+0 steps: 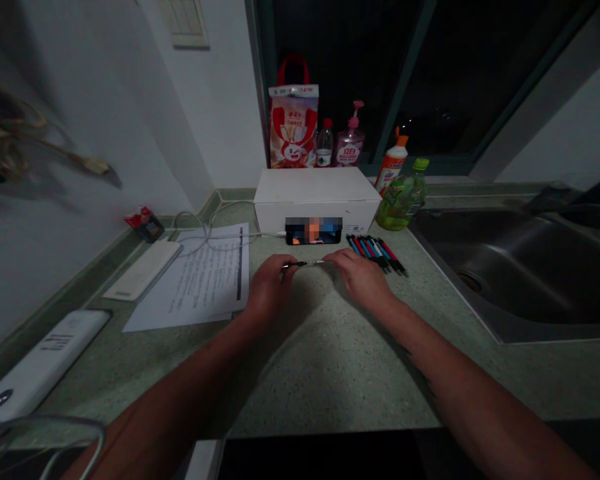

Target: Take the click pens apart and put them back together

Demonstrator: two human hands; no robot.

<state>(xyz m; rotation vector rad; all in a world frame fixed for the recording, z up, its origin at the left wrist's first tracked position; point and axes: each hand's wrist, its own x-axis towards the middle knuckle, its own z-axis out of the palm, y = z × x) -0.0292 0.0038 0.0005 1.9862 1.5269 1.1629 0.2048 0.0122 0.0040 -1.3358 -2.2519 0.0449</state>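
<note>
My left hand (269, 283) and my right hand (361, 277) are together over the green countertop (330, 353), each pinching one end of a thin pen (305, 263) held level between them. Both hands have their fingers curled closed on it. Just right of my right hand lies a row of several red, blue and black pens (376, 253). Behind the held pen a phone (313, 231) with a lit screen leans against a white box (316, 197).
Printed sheets (200, 280) and a white pad (143, 270) lie to the left, with a white remote-like device (40, 363) nearer. A steel sink (525, 273) is on the right. A green bottle (403, 197), other bottles and a red bag (293, 123) stand by the window.
</note>
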